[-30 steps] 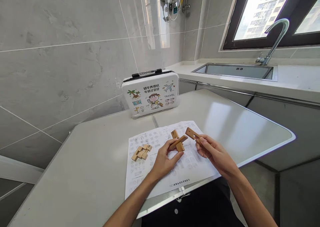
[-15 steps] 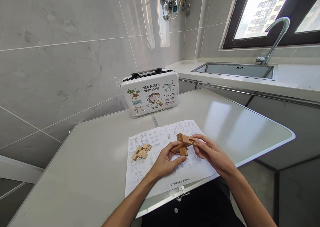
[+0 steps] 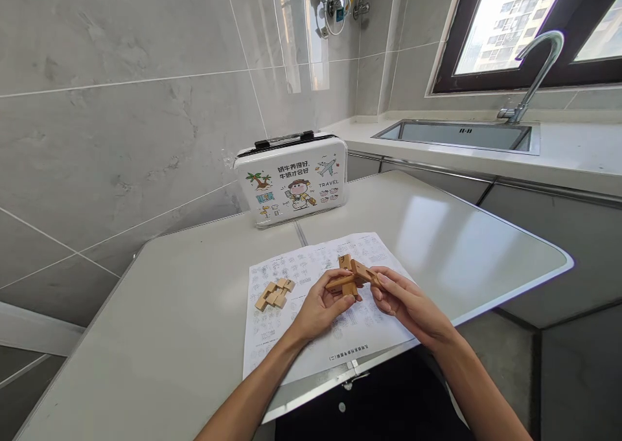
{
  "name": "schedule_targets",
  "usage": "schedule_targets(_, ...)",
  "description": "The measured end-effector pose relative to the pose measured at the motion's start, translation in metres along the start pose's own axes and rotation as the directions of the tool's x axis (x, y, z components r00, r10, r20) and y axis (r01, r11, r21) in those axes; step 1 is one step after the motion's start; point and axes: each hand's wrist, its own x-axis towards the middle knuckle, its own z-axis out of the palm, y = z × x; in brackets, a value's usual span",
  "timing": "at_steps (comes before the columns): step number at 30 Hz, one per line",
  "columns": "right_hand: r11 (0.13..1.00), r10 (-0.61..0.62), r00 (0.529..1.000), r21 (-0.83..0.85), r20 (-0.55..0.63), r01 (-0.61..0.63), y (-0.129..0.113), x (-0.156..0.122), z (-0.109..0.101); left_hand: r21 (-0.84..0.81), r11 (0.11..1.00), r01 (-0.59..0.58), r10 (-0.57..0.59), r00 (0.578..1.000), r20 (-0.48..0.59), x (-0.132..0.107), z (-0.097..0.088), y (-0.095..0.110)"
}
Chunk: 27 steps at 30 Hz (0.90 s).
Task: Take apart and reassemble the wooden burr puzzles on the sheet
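Note:
Between my two hands is a wooden interlocking puzzle [image 3: 349,278], its notched bars crossing one another. My left hand [image 3: 318,305] grips it from the left, thumb below and fingers behind the bars. My right hand [image 3: 408,302] pinches the right end of a bar that slants into the cluster. A dark mark shows on the upright bar's top end. Beneath the hands lies a printed sheet [image 3: 311,353] covered with small diagrams. Left of my left hand, a second, lighter wooden puzzle [image 3: 275,294] rests on the sheet.
A white cartoon-printed case [image 3: 291,182] with a black handle stands at the back of the folding table [image 3: 194,311], near the tiled wall. To the right are a counter with a sink [image 3: 457,136] and a tall faucet [image 3: 544,65]. The table's front edge is close to my lap.
The puzzle has turned in my hands and shifted slightly left, so its upright bar now shows behind the slanting one. Both hands keep their hold. The lighter puzzle stays put.

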Motion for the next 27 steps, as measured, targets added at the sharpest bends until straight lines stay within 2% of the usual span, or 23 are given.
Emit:
schedule_targets(5,0.999,0.028,0.999,0.024,0.016,-0.028,0.004,0.001,0.002,0.01,1.0,-0.007,0.007,0.999,0.033,0.0,0.0,0.002)
schedule_targets(10,0.997,0.047,0.998,0.055,0.037,-0.049,0.017,0.003,0.009,0.09,0.996,-0.006,0.002,0.999,0.048,-0.003,0.001,0.004)
schedule_targets(16,0.998,0.038,0.999,0.051,0.034,-0.039,0.026,0.005,0.009,0.128,0.992,0.012,-0.013,1.0,0.002,-0.004,0.002,0.003)
schedule_targets(23,0.999,0.029,0.999,0.037,0.023,-0.03,0.026,0.004,0.008,0.309,0.951,0.021,0.006,0.996,-0.086,-0.004,0.004,0.006)
schedule_targets(27,0.999,0.022,1.0,0.035,0.005,-0.022,0.027,0.002,0.009,0.377,0.926,0.0,0.04,0.994,-0.098,-0.004,0.004,0.01)
